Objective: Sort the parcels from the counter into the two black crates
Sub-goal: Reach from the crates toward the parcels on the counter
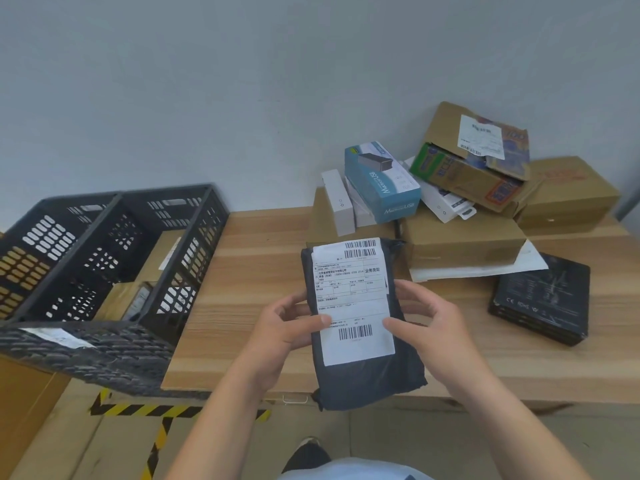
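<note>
**Head view.** Both hands grip a dark grey mailer bag (363, 382) above the near edge of the wooden counter (242, 271). Its white shipping label (353, 306) faces up.

- **Left hand** (287, 327): holds the bag's left edge, thumb pressed on the label, fingers curled beneath.
- **Right hand** (429, 327): holds the right edge in the same way, thumb beside the lower barcode.
- **Crates:** two black crates stand side by side at the counter's left end. The right crate (194, 258) holds brown cardboard boxes (162, 251); the contents of the left crate (48, 233) cannot be made out.
- **Unsorted parcels:** these are piled at the counter's far right, including a teal USB box (384, 188), an opened carton (474, 168), a flat brown carton (464, 244) and a flat black box (543, 299).
</note>
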